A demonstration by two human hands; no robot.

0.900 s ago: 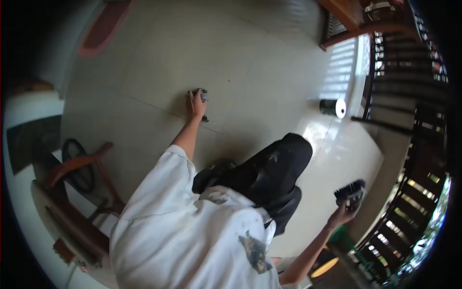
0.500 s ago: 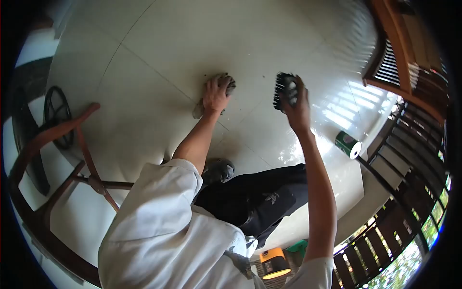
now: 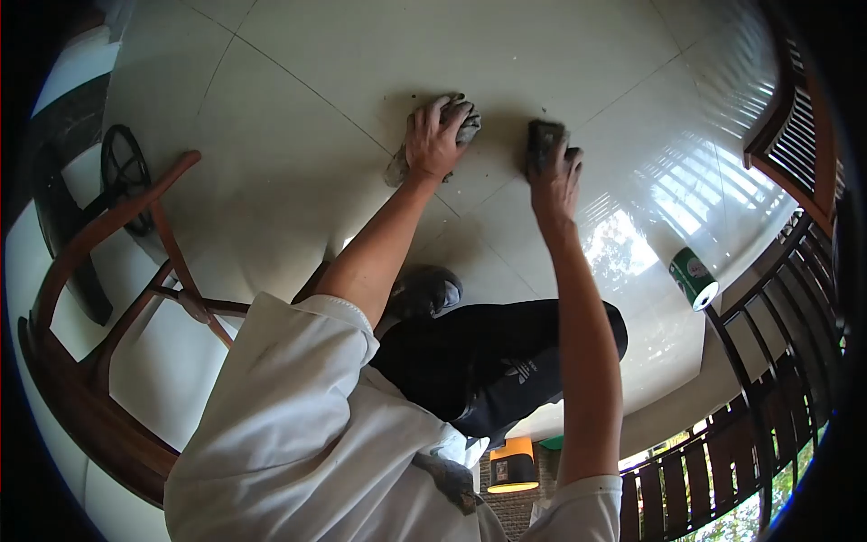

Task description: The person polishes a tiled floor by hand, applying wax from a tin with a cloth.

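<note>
My left hand is closed over a crumpled grey rag on the glossy tiled floor. Part of the cloth trails out beneath the wrist. To its right, my right hand grips a dark scrub brush from behind, its back facing up and its bristles turned toward the tiles. Small dark specks of dirt lie around both hands.
A curved wooden chair stands at the left, beside a black wheel-like ring. On the right are a green can, a dark railing and slatted wooden furniture. My shoe rests below the left hand.
The brush has tipped over in my right hand, from bristles facing sideways to its back facing up, and is closer to the rag. My left hand keeps hold of the rag; the view has shifted.
</note>
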